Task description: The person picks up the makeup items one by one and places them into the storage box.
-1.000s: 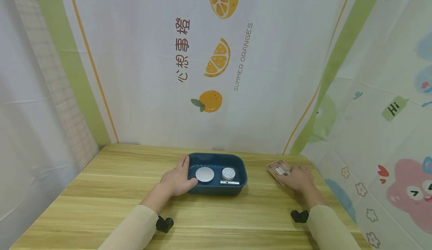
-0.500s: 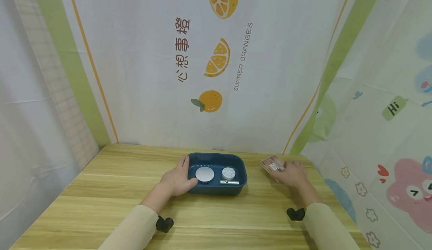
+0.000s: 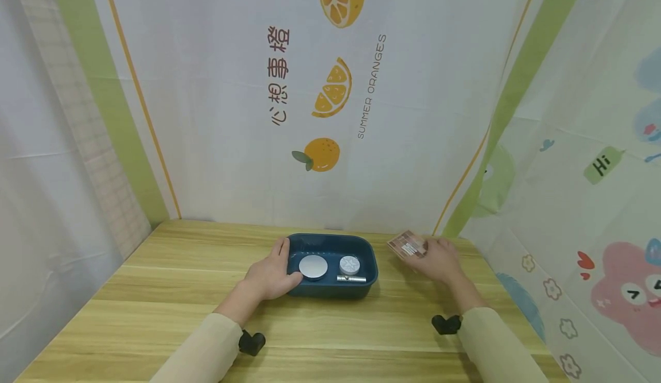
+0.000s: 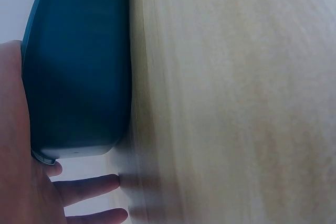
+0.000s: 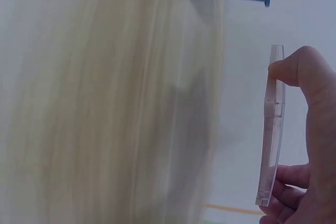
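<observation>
In the head view my left hand holds the left end of a dark blue plastic bin, thumb over its near rim. The left wrist view shows some fingers straight beside its outer wall. My right hand pinches an eyeshadow palette in a clear case, right of the bin. In the right wrist view the palette is seen edge-on, raised above the table, thumb at one end and fingers at the other.
Inside the bin lie a round white disc, a smaller white disc with an embossed pattern and a short silver tube. The bin stands on a wood-grain table. Printed curtains hang behind and at both sides.
My right hand has moved left with the palette, toward the bin, and slightly away from me. The left hand and the bin stay in place.
</observation>
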The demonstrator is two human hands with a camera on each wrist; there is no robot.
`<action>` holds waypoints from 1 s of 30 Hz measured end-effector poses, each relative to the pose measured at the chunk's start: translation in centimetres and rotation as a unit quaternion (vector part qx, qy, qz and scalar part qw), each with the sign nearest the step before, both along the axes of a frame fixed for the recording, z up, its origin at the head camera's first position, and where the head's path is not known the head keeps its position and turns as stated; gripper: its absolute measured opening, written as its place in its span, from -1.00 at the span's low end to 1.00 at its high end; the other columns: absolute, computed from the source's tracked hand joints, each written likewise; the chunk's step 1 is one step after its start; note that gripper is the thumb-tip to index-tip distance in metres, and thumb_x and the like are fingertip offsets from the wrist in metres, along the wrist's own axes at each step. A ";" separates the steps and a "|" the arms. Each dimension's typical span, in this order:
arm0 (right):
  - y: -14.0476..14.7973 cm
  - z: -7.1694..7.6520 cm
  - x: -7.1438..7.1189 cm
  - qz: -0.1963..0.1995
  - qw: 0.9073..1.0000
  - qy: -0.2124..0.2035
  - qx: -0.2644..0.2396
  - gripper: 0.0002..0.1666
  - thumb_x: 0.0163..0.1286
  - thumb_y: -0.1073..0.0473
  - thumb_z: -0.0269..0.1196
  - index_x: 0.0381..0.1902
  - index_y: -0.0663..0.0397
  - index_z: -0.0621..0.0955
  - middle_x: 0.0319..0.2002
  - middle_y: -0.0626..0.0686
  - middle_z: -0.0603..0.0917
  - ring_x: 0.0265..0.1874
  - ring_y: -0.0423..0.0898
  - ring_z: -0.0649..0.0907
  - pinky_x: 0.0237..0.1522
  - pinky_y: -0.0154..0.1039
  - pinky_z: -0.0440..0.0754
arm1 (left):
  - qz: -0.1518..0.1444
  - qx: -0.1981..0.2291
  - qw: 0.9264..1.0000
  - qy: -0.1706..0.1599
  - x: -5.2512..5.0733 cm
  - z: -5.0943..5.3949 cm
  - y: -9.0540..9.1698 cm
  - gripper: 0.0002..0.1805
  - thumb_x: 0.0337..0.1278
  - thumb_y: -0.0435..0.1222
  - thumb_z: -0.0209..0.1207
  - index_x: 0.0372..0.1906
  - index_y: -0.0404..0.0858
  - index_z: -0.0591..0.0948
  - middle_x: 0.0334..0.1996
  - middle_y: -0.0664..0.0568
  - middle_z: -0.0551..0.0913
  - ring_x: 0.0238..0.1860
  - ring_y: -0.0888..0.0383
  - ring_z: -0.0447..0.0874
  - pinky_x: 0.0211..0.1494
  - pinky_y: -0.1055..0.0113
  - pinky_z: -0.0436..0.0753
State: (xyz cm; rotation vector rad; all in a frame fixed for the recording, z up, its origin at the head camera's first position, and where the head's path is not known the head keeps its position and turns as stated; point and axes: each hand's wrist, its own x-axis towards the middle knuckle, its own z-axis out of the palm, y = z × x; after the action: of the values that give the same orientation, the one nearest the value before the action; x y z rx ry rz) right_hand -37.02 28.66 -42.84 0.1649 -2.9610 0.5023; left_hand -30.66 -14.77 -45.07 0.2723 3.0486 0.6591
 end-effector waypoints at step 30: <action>-5.3 2.4 0.7 0.056 0.997 0.036 -0.032 0.12 0.10 -0.25 0.51 0.47 0.33 0.51 0.33 0.35 0.54 0.32 0.29 0.42 0.40 0.33 0.33 | 0.000 0.004 1.000 0.001 0.3 0.4 0.0 0.15 0.27 0.07 0.10 0.79 -0.43 -0.04 0.80 -0.29 -0.02 -0.28 -0.01 0.70 -0.49 0.18 0.41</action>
State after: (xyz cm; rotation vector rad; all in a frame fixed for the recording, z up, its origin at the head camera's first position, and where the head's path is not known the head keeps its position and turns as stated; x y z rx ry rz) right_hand -36.30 23.40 -40.46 0.3354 -2.8743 0.5902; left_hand -30.40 -14.72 -44.69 0.2738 3.0479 0.6729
